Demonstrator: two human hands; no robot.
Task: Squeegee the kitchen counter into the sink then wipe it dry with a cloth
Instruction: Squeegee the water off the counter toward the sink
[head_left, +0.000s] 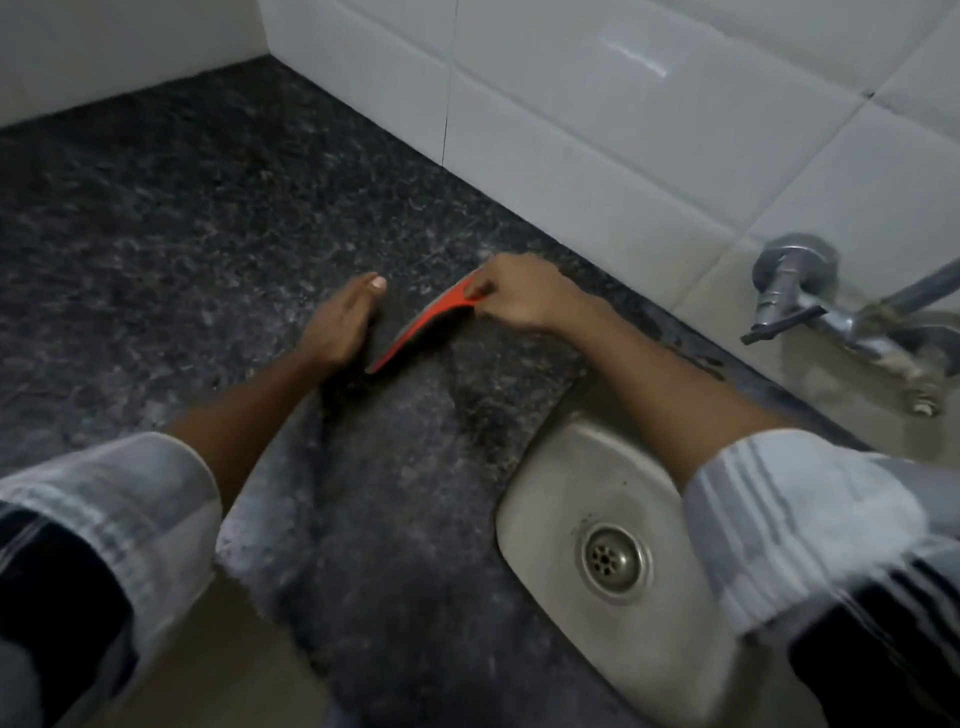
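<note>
A red squeegee (423, 325) stands on its edge on the dark speckled counter (182, 249), running from lower left to upper right. My right hand (519, 296) pinches its upper right end. My left hand (343, 322) lies with straight fingers against the squeegee's lower left end, palm turned to the blade. The steel sink (545, 499) with its round drain (613, 557) sits at the lower right, close to the squeegee. No cloth is in view.
A white tiled wall (571, 104) runs along the back of the counter and meets a side wall at the far left corner. A metal tap (810, 306) juts from the wall above the sink at the right. The counter's front edge lies at the bottom left.
</note>
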